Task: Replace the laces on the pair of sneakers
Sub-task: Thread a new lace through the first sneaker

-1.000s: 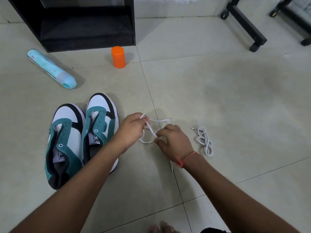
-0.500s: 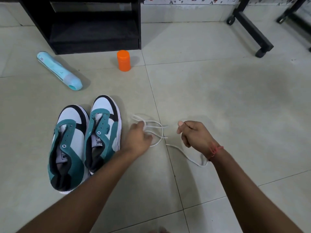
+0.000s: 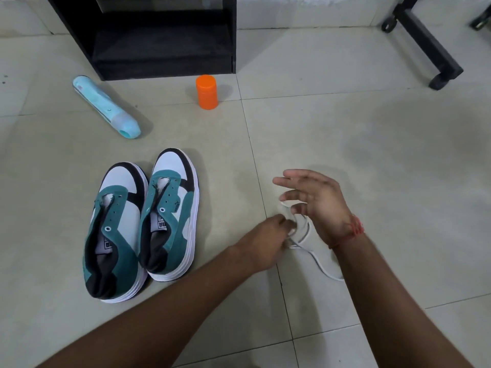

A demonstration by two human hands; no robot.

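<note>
Tiles [image 3: 358,144] of pale beige cover the floor. At ten o'clock lies a light-blue bottle [image 3: 106,107] on its side, its cap end pointing toward five o'clock. Behind it, at twelve o'clock, stands a black cabinet [image 3: 162,35]. Just in front of the cabinet an orange container [image 3: 207,92] stands upright.

At nine o'clock the sneakers [image 3: 143,221] sit side by side, touching, toes toward twelve o'clock, teal, white and black, their eyelets without laces.

To their right, near the centre, the left hand [image 3: 265,243] has its fingers curled and pinches a white lace [image 3: 305,235] at its fingertips. The lace loops between both hands and trails toward five o'clock onto the floor, passing under the right forearm.

At three o'clock from the left hand, the right hand [image 3: 316,200] hovers with fingers spread and mostly straight; a loop of the lace lies against its lower fingers, and whether they hold it I cannot tell. A red thread [image 3: 350,232] circles that wrist.

At one o'clock a black wheeled frame [image 3: 425,43] stands on the floor.
</note>
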